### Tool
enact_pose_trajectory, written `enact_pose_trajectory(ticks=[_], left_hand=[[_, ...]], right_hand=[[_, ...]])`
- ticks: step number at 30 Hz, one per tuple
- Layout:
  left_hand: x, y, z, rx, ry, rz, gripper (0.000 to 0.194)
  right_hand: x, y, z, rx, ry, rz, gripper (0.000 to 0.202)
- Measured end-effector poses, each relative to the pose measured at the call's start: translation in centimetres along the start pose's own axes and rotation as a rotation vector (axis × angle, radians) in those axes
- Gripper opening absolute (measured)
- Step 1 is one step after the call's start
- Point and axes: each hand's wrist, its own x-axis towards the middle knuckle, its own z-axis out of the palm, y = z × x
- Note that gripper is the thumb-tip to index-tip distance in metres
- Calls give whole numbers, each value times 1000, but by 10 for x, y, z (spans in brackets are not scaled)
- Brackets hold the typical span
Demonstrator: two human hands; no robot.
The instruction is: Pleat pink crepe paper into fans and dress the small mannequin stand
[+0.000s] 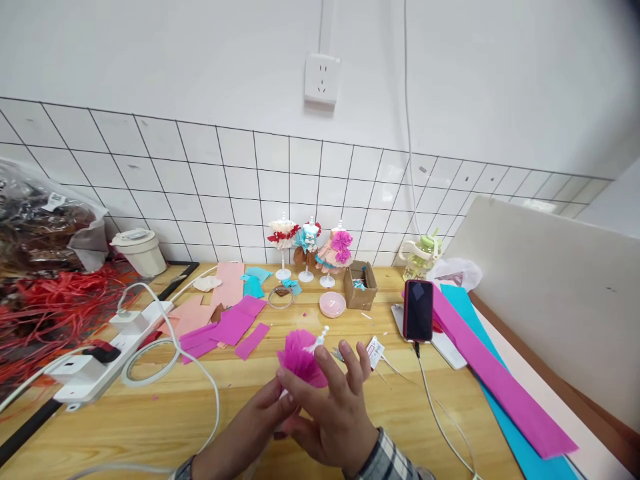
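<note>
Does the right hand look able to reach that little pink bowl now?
Probably yes. The pink bowl sits just beyond the right hand, with only the magenta ruffle and its white tip seeming partly between. That hand is touching the ruffle, though, so it might need to let go first.

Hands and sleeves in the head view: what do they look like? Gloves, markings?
Both the left hand and right hand are bare, no gloves. The right sleeve is a plaid check in dark, grey and whitish tones, ending around the wrist. Only a sliver of the left sleeve shows, greyish and dark; its pattern is hard to make out. No markings seen on either hand.
</note>
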Motion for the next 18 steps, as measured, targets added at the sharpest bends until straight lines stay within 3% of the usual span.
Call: enact_pose_trajectory(ticks=[5, 7, 10, 13, 16, 18], left_hand=[[-6, 11, -3, 393, -48, 177, 44], [-5, 12, -8, 552, -12, 243, 43], [0, 8, -18, 806, 130, 399, 39], [5, 6, -26, 1029, 233, 540, 54], [8, 6, -25, 1236, 252, 630, 74], [8, 6, -21, 1357, 229, 658, 74]], right_hand=[[9, 0, 0, 43, -79, 101, 35], [8, 0, -2, 145, -101, 159, 39], [6, 0, -3, 285, -11, 299, 58], [4, -2, 1, 304, 73, 365, 67], [3, -7, 9, 260, 88, 410, 75], [4, -9, 14, 229, 89, 454, 80]])
